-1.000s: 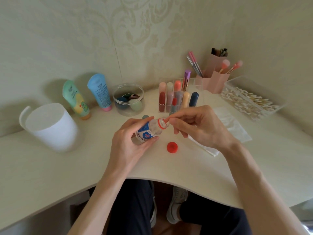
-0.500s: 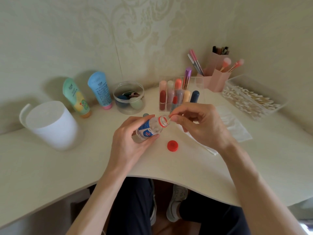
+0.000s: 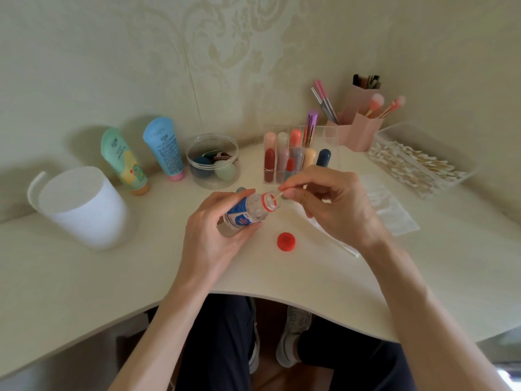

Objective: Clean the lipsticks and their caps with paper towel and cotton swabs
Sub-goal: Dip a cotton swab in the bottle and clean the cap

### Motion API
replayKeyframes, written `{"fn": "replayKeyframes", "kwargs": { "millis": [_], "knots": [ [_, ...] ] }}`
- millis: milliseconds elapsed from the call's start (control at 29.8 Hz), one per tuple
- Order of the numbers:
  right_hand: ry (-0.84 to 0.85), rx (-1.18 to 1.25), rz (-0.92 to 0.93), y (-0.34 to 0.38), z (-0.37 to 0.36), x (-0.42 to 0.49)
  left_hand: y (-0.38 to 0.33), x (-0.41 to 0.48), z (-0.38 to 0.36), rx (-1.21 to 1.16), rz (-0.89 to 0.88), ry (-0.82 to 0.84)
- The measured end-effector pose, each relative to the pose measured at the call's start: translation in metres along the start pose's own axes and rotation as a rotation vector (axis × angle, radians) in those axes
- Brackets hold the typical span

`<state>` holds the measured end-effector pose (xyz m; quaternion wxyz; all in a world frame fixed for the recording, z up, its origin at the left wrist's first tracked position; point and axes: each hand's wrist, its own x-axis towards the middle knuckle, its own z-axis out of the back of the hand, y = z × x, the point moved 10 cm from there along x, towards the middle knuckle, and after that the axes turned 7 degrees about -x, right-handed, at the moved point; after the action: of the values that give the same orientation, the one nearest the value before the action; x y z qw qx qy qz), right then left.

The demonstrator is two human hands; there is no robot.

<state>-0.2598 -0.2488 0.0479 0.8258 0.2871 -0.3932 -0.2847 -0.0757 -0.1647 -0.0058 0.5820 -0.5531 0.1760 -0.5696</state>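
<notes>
My left hand (image 3: 214,235) holds a small clear bottle (image 3: 248,211) with a blue label, tilted with its open red-ringed mouth toward the right. My right hand (image 3: 329,204) pinches a cotton swab (image 3: 282,195) whose tip sits at the bottle's mouth. The bottle's red cap (image 3: 286,241) lies on the desk just below. Several lipsticks (image 3: 290,159) stand in a clear organizer behind my hands. A folded paper towel (image 3: 392,210) lies on the desk, partly under my right hand.
A clear box of cotton swabs (image 3: 417,162) sits at the right. A white paper towel roll (image 3: 84,207), two tubes (image 3: 141,156), a round jar of sponges (image 3: 212,162) and pink brush holders (image 3: 363,125) line the back. The desk's curved front edge (image 3: 282,296) is near my knees.
The bottle has tilted up slightly in my left hand, and my right hand has shifted so the swab's tip is now at the open mouth.
</notes>
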Motion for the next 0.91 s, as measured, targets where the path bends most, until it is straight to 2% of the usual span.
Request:
{"fn": "replayKeyframes", "kwargs": {
  "millis": [905],
  "knots": [
    [0.056,-0.070,-0.010,0.0020,-0.0072,-0.0003,-0.0011,-0.0008,0.0014,-0.001,-0.002,-0.008]
  ]
}}
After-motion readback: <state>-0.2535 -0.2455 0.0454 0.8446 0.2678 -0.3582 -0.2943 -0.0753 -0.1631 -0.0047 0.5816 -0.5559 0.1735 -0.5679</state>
